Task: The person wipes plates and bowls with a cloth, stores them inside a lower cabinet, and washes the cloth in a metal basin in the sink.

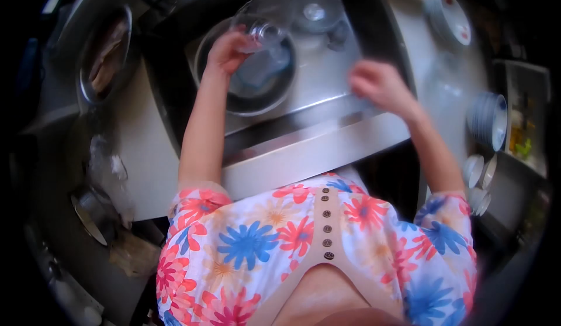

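Observation:
My left hand holds a clear glass bowl by its edge over a round metal basin in the sink. A pale, bluish thing lies inside the basin. My right hand hovers over the right side of the sink, its fingers curled and blurred; whether anything is in them cannot be made out. Behind the basin, another clear glass bowl sits in the metal sink.
To the left, an oval metal dish holds something brownish. On the right counter are a white bowl, a stack of bowls and smaller white dishes. The sink's front rim runs before my body.

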{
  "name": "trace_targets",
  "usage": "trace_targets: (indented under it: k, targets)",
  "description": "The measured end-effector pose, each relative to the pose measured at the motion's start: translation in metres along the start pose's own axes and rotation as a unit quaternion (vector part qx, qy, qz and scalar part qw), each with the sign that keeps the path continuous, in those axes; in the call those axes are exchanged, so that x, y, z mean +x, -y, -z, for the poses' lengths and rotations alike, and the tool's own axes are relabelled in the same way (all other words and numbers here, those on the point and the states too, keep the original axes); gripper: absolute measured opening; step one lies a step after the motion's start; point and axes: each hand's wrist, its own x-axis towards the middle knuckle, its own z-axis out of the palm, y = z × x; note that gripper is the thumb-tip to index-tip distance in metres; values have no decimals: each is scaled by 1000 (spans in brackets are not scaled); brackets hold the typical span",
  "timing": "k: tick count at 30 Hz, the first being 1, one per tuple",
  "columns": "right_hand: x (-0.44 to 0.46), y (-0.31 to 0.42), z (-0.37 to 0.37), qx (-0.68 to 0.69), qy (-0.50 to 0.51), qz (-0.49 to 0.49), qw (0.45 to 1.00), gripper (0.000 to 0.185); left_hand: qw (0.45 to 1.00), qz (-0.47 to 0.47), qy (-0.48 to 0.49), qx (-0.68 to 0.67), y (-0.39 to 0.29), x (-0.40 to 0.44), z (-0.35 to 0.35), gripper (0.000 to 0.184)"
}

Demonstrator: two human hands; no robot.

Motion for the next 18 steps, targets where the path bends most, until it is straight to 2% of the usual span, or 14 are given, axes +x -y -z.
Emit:
trace_targets:
  k: [1,2,4,6,8,9,11,13,14,15,16,18]
  targets:
    - [26,1,-30,-93,52,85,991,14,1000,-7,4,2,-4,-15,14,50]
    - [52,0,-62,-90,83,89,988,16,1000,-14,9,5,-8,-30,31,53]
    - [109,-23,-125,-242,85,183,949,24,998,-52,-17,24,-15,-58,46,60]
    - [147,-43,-173,-345,-47,308,885,24,987,-77,-107,97,-18,-71,62,60]
    - [168,-65,-209,-391,-71,324,859,25,962,-80,-202,167,-17,-80,69,59]
    - [176,-77,-222,-394,-33,283,874,26,954,-103,-207,191,-10,-79,74,58]
    - [201,-90,-226,-379,59,204,901,25,911,-75,-260,312,5,-69,80,58]
    - [222,-102,-209,-339,163,118,919,22,805,-157,-325,471,36,-41,103,53]
    - [220,-100,-195,-175,163,27,971,21,744,-168,-341,549,31,-51,76,52]
    - [204,-65,-180,44,153,-98,982,21,739,-150,-343,560,36,-46,72,53]
    - [188,-28,-165,260,92,-211,938,21,733,-133,-344,571,39,-37,69,54]
    - [162,0,-175,236,113,-141,955,22,740,-113,-347,566,49,-18,72,51]
